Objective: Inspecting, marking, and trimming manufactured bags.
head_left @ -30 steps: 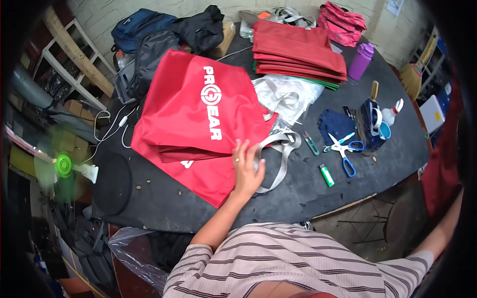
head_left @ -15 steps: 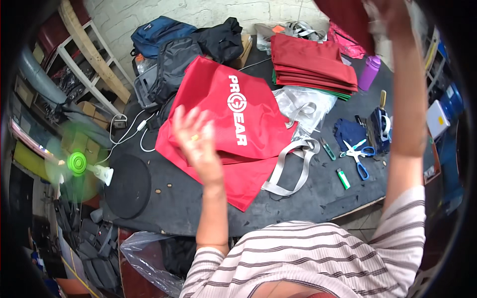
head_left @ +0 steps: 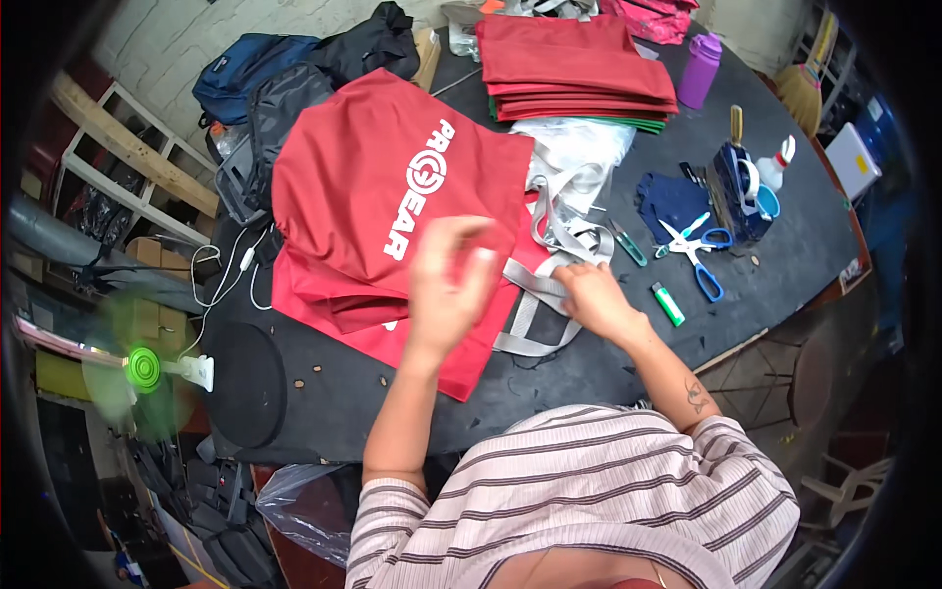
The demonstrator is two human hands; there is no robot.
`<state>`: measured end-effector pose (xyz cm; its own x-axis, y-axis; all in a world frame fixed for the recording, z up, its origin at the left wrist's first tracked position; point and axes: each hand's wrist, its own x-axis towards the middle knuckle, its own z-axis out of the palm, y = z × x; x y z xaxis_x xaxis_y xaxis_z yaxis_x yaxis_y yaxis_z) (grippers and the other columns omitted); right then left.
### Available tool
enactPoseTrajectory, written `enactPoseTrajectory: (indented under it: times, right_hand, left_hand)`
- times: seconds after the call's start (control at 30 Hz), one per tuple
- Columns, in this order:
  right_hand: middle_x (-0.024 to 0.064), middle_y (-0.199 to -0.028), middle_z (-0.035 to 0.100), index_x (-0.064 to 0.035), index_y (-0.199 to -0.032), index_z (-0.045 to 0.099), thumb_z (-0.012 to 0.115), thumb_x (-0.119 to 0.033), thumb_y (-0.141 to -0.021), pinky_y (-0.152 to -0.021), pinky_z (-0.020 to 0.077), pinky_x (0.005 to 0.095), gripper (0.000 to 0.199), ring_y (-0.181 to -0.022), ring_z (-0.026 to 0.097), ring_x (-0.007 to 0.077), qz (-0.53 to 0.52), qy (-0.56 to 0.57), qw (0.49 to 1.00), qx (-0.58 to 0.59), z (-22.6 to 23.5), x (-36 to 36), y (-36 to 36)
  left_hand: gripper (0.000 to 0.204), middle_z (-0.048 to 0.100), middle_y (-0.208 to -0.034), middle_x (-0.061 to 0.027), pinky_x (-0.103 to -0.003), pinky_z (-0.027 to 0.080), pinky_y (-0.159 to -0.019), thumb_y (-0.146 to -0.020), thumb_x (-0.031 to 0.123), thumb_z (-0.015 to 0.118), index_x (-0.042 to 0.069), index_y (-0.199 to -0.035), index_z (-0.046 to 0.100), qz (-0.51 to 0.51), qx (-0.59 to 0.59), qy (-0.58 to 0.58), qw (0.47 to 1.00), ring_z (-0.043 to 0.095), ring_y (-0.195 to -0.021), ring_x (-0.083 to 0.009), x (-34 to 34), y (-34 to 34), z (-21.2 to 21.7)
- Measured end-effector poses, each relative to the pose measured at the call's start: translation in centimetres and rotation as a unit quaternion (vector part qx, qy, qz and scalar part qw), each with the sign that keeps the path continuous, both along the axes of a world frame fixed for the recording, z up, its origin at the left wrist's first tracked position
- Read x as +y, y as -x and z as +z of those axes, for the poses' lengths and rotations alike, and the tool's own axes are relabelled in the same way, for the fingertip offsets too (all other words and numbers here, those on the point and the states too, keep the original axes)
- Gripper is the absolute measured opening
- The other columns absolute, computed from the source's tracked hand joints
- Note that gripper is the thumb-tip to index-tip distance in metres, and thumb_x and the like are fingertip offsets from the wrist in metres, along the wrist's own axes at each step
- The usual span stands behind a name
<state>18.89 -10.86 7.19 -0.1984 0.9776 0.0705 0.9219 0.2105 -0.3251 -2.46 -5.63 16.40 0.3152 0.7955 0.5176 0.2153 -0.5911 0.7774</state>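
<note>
Both hands have dropped from overhead back to the dark table [head_left: 628, 383]. Right hand [head_left: 596, 297] pinches the grey strap [head_left: 549, 294] of the red bag [head_left: 383, 211] lying flat there; left hand [head_left: 446, 285], blurred, hovers loosely open over the bag's lower edge, scissors [head_left: 699, 257] nearby

A tote bag [head_left: 392, 216] lies on the tabletop [head_left: 785, 245], folded fabric stack [head_left: 574, 64] behind it, scissors [head_left: 692, 257] and lighter [head_left: 669, 303] to its right, a fan [head_left: 144, 368] far left.
</note>
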Motion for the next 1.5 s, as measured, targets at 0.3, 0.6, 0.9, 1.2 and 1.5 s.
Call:
enactPoseTrajectory:
  times: [0.3,0.6,0.9,1.2,1.5]
  right_hand:
    - [0.0109,-0.100,0.048,-0.0041,-0.100,0.054,0.074,-0.002,-0.060,-0.084,0.0391,0.0365,0.045,-0.096,0.048,0.0279,-0.119,-0.496,0.831,0.222,5.3,-1.4,-2.7]
    - [0.0147,-0.102,0.059,0.0017,-0.113,0.051,0.058,-0.028,-0.088,-0.077,0.0475,0.0348,0.039,-0.088,0.059,0.0223,-0.047,-0.059,0.899,0.432,-0.9,2.7,0.8]
    - [0.0155,-0.074,0.063,-0.0041,-0.087,0.061,0.051,-0.022,-0.088,-0.064,0.0456,0.0417,0.021,-0.074,0.062,0.0330,-0.250,-0.048,0.933,0.256,-4.6,3.2,-7.9]
    - [0.0148,-0.093,0.055,0.0004,-0.100,0.058,0.059,0.003,-0.075,-0.079,0.0456,0.0345,0.025,-0.089,0.057,0.0292,-0.215,-0.337,0.902,0.165,1.2,2.7,-7.6]
    - [0.0094,-0.105,0.052,-0.0082,-0.124,0.048,0.076,-0.020,-0.065,-0.088,0.0354,0.0393,0.066,-0.097,0.047,0.0294,0.057,-0.161,0.969,0.179,2.6,2.2,1.9]
  left_hand:
    - [0.017,0.060,-0.066,-0.0063,-0.030,0.045,-0.055,-0.069,0.009,0.065,0.000,-0.083,0.063,-0.262,0.102,0.092,0.955,0.058,-0.062,-0.0116,4.2,-7.6,-1.8]
    - [0.045,0.057,-0.112,-0.0281,-0.036,0.045,-0.087,-0.090,0.034,0.045,-0.003,-0.114,0.050,-0.556,-0.256,0.285,0.738,0.062,-0.087,-0.0243,9.1,-6.2,7.4]
    - [0.037,0.066,-0.097,-0.0141,-0.026,0.037,-0.049,-0.089,0.014,0.047,-0.007,-0.119,0.044,0.068,-0.498,0.227,0.834,0.052,-0.060,-0.0168,24.8,20.2,4.6]
    - [0.018,0.066,-0.085,-0.0066,-0.022,0.032,-0.047,-0.092,0.018,0.054,0.005,-0.103,0.058,0.004,-0.403,0.302,0.864,0.038,-0.046,-0.0075,19.2,21.3,-3.2]
    - [0.021,0.062,-0.087,-0.0084,-0.037,0.047,-0.071,-0.079,0.015,0.064,0.010,-0.099,0.063,0.401,0.278,0.003,0.873,0.058,-0.083,-0.0232,15.3,20.5,-5.5]
